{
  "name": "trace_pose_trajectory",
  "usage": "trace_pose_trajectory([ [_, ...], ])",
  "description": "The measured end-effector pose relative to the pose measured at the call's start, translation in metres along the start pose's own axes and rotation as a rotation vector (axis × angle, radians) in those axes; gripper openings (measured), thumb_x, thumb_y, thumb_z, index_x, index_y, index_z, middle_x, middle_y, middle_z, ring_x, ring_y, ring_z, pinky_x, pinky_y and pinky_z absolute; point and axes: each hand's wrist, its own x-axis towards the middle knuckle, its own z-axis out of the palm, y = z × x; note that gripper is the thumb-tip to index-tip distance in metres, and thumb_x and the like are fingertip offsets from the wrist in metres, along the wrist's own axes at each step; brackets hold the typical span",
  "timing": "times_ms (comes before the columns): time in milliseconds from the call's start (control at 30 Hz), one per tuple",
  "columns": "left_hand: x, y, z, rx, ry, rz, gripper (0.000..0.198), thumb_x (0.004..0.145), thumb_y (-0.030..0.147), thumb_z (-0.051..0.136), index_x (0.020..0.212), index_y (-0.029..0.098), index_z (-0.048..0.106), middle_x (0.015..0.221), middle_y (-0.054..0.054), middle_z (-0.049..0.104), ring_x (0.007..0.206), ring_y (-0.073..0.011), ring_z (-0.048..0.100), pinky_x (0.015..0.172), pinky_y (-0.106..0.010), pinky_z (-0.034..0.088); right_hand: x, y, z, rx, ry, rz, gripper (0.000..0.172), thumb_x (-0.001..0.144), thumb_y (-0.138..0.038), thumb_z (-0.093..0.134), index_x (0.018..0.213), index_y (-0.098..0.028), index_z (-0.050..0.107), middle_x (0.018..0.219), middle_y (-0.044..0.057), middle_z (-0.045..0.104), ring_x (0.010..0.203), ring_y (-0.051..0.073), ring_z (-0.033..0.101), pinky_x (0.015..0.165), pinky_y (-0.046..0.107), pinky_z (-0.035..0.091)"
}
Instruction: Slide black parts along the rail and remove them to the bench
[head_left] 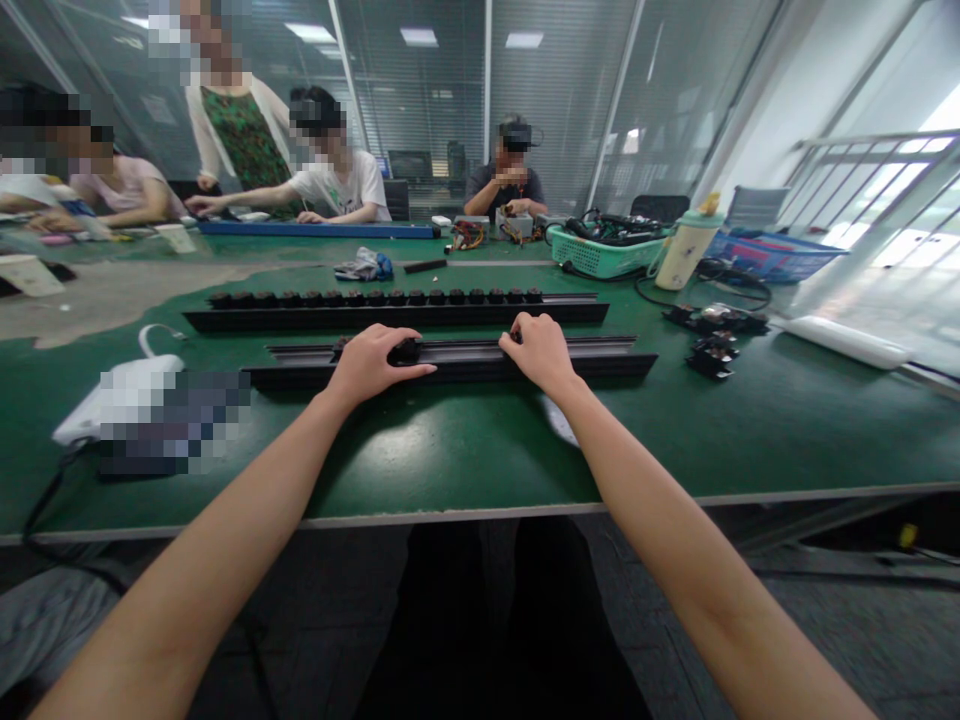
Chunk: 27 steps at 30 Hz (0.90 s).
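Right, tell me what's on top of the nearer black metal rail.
A small black block sits on the long black metal rail, under the left hand; another black piece shows at the right hand. Whatever else lies beneath the hands is covered.

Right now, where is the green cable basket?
In the head view, the green cable basket sits far right on the table, just left of the cream bottle.

Matt metal rail [570,347], glossy black plastic block [406,351], smooth green bench top [450,450].
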Motion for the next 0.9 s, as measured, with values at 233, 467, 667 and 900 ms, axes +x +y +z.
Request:
trace_pose_trajectory([
  [233, 0.0000, -0.0008, 0.0004, -0.002, 0.000, 0.017, 0.065, 0.081, 0.076, 0.066, 0.120, 0.025, 0.072, 0.115, -0.011, 0.073, 0.109, -0.0314, 0.063, 0.098, -0.045, 0.049, 0.0000, 0.0001, -0.0022, -0.013, -0.008, 0.014, 0.025, 0.096, -0.030, 0.051, 0.100, -0.013, 0.069, 0.098, 0.017, 0.073, 0.098, 0.030, 0.061, 0.085, 0.037, 0.044],
  [467, -0.0002, -0.0012, 0.0006, 0.007, 0.000, 0.013, 0.065, 0.081, 0.076, 0.066, 0.120, 0.024, 0.072, 0.115, -0.011, 0.073, 0.109, -0.0311, 0.063, 0.097, -0.044, 0.050, -0.0002, 0.0001, -0.0041, -0.023, -0.015, 0.026, 0.025, 0.096, -0.030, 0.052, 0.102, -0.012, 0.069, 0.099, 0.018, 0.073, 0.099, 0.031, 0.062, 0.085, 0.037, 0.044],
  [667, -0.0001, -0.0005, -0.0001, 0.003, -0.004, 0.009, 0.065, 0.081, 0.076, 0.066, 0.119, 0.025, 0.072, 0.116, -0.011, 0.073, 0.110, -0.0311, 0.063, 0.098, -0.044, 0.049, -0.0006, 0.0002, -0.0049, -0.031, -0.015, 0.033, 0.026, 0.095, -0.031, 0.051, 0.101, -0.013, 0.069, 0.098, 0.017, 0.073, 0.098, 0.031, 0.063, 0.084, 0.037, 0.044],
  [900, -0.0003, 0.0000, -0.0004, -0.007, -0.006, -0.009, 0.065, 0.079, 0.077, 0.066, 0.119, 0.025, 0.072, 0.117, -0.011, 0.073, 0.110, -0.0317, 0.063, 0.098, -0.045, 0.049, -0.0018, 0.0002, -0.0061, -0.041, 0.005, 0.045, 0.026, 0.094, -0.031, 0.051, 0.100, -0.013, 0.070, 0.097, 0.018, 0.073, 0.096, 0.030, 0.062, 0.082, 0.037, 0.045],
])
